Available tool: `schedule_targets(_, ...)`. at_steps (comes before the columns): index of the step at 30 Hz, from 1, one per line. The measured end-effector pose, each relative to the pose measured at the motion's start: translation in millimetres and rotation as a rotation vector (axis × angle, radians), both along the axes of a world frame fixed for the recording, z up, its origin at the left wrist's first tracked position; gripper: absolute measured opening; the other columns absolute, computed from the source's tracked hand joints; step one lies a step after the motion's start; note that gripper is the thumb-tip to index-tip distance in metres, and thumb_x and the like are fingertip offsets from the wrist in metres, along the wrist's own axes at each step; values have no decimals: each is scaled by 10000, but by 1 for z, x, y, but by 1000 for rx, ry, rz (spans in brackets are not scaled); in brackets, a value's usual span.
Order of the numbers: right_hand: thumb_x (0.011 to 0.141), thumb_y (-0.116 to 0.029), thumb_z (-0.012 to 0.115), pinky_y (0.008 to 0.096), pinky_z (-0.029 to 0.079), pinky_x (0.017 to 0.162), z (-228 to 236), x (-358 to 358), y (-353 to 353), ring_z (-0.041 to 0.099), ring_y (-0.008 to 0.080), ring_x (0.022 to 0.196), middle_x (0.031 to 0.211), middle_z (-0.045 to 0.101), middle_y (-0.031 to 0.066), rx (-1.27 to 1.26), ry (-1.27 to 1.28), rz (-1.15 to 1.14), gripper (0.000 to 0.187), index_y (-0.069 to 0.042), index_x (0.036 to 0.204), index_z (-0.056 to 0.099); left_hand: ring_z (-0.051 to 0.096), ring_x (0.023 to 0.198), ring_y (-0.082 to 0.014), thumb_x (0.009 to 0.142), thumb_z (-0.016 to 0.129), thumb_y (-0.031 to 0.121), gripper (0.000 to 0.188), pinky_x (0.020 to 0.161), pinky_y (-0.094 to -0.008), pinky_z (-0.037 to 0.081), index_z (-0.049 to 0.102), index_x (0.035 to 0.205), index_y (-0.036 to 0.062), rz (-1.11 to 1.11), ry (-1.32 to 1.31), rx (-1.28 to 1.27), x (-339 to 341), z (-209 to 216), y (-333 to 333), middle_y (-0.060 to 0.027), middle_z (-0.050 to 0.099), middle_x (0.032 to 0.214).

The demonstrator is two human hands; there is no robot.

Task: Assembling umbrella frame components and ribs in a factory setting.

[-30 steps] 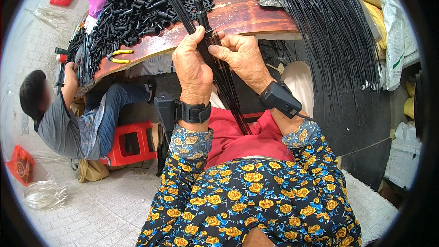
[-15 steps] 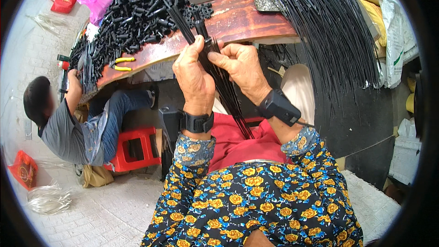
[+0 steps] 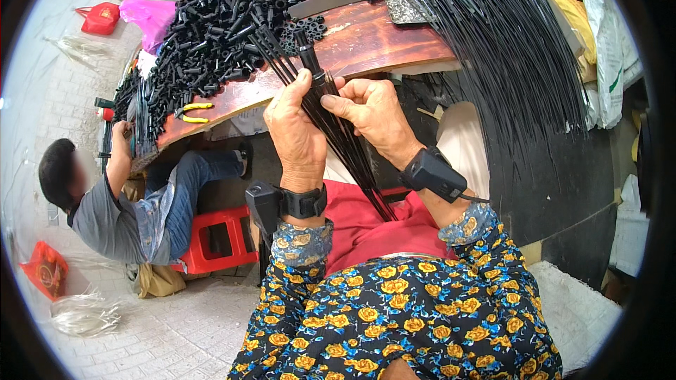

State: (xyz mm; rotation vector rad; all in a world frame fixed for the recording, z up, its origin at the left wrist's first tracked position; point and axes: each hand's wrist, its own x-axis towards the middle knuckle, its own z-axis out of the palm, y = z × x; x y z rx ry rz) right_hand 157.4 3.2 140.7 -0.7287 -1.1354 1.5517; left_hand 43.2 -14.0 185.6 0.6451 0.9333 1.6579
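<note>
My left hand (image 3: 297, 130) is closed round a bundle of thin black umbrella ribs (image 3: 354, 163), which slants from above the hand down to the red cloth on my lap. A black plastic tube with a collar, like an umbrella runner (image 3: 310, 62), stands up from the bundle between my hands. My right hand (image 3: 377, 114) is closed in a pinch, its thumb and forefinger pressed against the ribs just below the collar. A fine wire-like line shows by those fingertips; what exactly they pinch is partly hidden.
A red-brown table (image 3: 384, 41) carries a heap of black plastic tubes (image 3: 218, 21), yellow-handled pliers (image 3: 196, 112), a flat metal blade (image 3: 327, 2) and a tray of small metal pieces (image 3: 407, 8). Long black ribs (image 3: 517, 56) hang over its right edge. Another person (image 3: 116, 218) sits at left.
My hands stay at the bundle, the right still pinching by the collar. The black tube shows more clearly between them. The whole view has shifted slightly, and the other person's arm has moved a little.
</note>
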Motion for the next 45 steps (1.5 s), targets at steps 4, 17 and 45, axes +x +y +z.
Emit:
schedule_targets(4,838,-105,716,219,464,541,4,-2,-2,583,50,621,706,681,47,-11,34,12,177,66,879,700,644,648,-144,898,642,82,70,599,-258,532,642,893,12,8,242,54,-4,3,5,-50,660,790)
schedule_targets(17,821,-128,727,244,489,569,6,-2,-5,613,63,631,701,695,82,37,-141,-50,213,65,908,707,684,706,-250,934,616,145,157,642,-329,565,625,913,-10,-27,84,-24,-8,3,4,-107,664,803)
schedule_targets(45,823,-174,719,275,501,560,-7,-9,3,641,109,595,673,692,109,72,-199,-94,212,38,832,709,692,836,-295,966,548,142,183,745,-377,578,601,1003,-29,-174,108,-6,-25,-5,13,-154,672,889)
